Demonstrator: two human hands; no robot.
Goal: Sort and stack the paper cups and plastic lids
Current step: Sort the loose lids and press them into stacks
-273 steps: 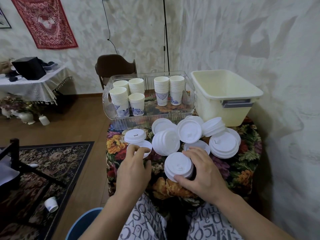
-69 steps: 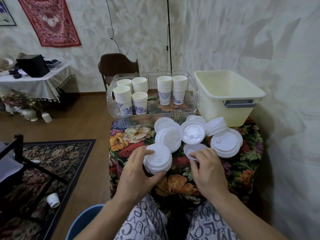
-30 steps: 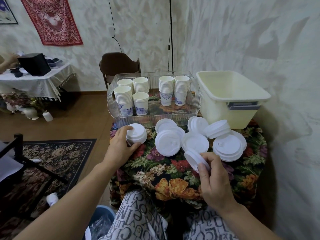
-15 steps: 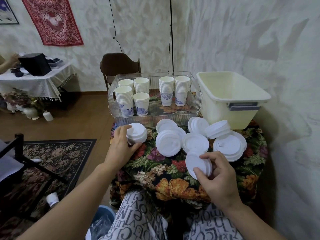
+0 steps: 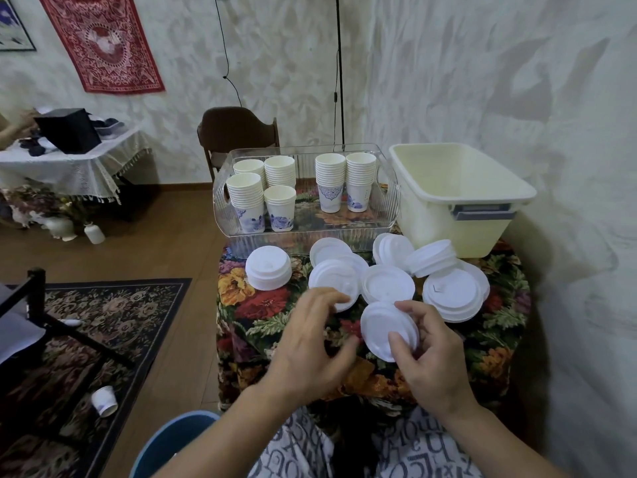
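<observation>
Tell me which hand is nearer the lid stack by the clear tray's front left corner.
Left. The left hand hovers just right of and below that lid stack; the right hand is farther right, holding lids.

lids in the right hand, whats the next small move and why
Probably set the lids that the right hand pinches onto the neat lid stack at the table's left. Other lids lie loose, and the left hand holds nothing.

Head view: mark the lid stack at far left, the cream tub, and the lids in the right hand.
lid stack (image 5: 268, 267), head view, top face
cream tub (image 5: 482, 232), head view, front wall
lids in the right hand (image 5: 381, 327), head view, upper face
</observation>
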